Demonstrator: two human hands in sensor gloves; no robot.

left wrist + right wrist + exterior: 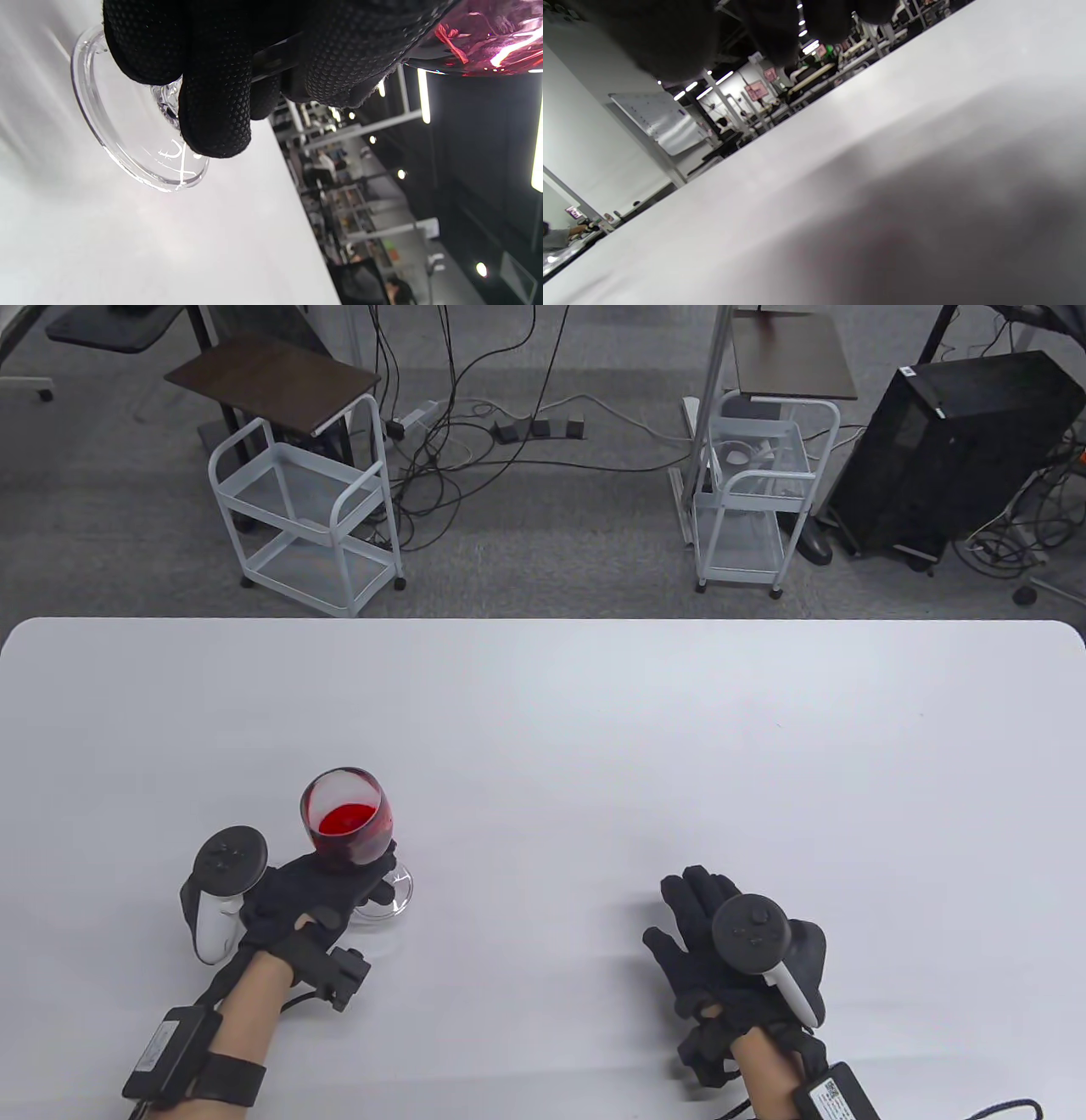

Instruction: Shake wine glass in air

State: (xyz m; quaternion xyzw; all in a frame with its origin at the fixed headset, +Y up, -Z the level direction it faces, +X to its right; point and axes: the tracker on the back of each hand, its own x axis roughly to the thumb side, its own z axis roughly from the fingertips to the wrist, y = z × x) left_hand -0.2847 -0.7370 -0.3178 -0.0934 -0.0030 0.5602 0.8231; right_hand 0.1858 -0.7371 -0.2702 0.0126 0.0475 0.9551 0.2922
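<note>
Right now the left hand [293,899] grips the wine glass [349,819] w/ fingers [216,106] wrapped round the stem just under the bowl; red liquid inside, glass at the table's [594,712] front-left, foot tilted. Right hand [734,950] rests palm-down on the table, fingers loosely spread, holding nothing.

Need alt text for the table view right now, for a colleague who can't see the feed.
The left hand grips the stem of a wine glass holding red liquid, over the near left of a white table. The right hand rests palm down on the table to the right, holding nothing.
</note>
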